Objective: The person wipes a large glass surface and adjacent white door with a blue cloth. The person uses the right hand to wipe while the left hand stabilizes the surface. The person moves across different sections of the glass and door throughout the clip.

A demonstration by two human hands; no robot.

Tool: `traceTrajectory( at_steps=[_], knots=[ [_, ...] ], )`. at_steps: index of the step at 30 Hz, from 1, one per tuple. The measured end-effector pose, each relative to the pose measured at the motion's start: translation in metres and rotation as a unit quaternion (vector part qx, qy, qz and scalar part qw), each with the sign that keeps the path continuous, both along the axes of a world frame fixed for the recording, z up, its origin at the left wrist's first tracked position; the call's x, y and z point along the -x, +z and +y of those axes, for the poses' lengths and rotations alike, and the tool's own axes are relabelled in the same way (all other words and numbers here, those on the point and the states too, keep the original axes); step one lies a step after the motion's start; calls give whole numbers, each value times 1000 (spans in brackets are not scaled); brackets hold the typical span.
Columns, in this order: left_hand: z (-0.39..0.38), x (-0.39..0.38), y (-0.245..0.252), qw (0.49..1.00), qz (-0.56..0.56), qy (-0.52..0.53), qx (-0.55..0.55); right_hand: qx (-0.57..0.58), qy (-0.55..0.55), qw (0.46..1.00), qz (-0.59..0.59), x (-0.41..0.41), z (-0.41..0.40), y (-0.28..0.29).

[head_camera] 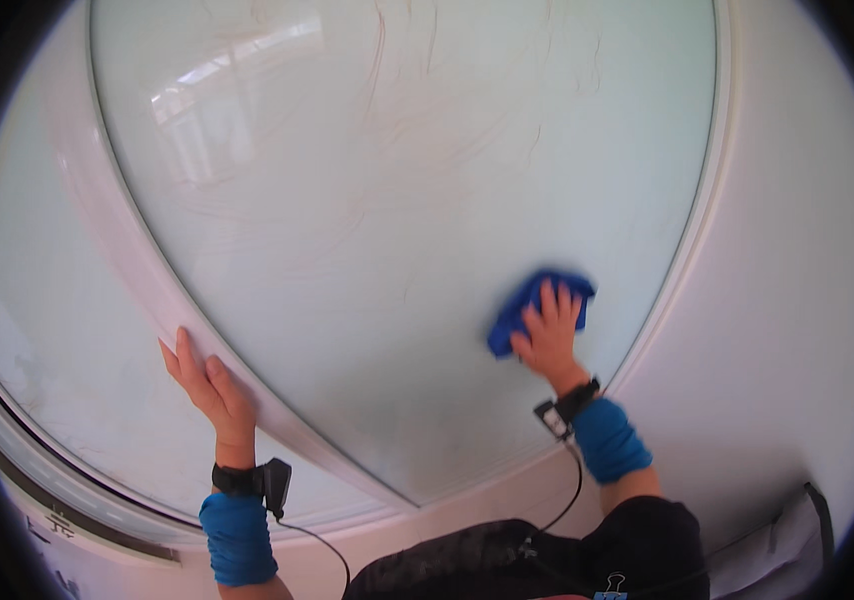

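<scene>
My right hand [551, 330] presses a dark blue cloth [511, 324] flat against a frosted glass panel [367, 300], low and toward its right side. The cloth's edges look slightly blurred. Reddish-brown streaks and smears mark the upper and middle parts of the glass. My left hand [209, 386] rests on the pale vertical frame [149, 274] along the panel's left edge, with its fingers spread and nothing held.
A second glass panel [74, 360] lies left of the frame, with a dark-edged track [44, 442] below it. A plain pale wall [779, 300] borders the right side. Cables hang from black devices [277, 484] on both wrists. Greyish fabric [764, 547] shows at lower right.
</scene>
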State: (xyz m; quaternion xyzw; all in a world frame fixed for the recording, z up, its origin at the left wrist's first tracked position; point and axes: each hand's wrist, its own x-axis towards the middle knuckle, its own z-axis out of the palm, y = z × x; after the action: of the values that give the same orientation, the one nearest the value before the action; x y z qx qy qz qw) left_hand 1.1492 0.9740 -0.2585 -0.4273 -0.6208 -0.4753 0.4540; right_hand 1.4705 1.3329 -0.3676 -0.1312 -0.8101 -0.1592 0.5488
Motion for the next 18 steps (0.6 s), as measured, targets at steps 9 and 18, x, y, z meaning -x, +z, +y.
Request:
traceTrajectory(
  at_steps=[9,18],
  knots=[
    [-5,5,-3,1000,1,5,3,54,-3,990,129,6,-3,11],
    [-9,9,-4,1000,17,-15,-11,-79,-54,964,248,26,47,359]
  ],
)
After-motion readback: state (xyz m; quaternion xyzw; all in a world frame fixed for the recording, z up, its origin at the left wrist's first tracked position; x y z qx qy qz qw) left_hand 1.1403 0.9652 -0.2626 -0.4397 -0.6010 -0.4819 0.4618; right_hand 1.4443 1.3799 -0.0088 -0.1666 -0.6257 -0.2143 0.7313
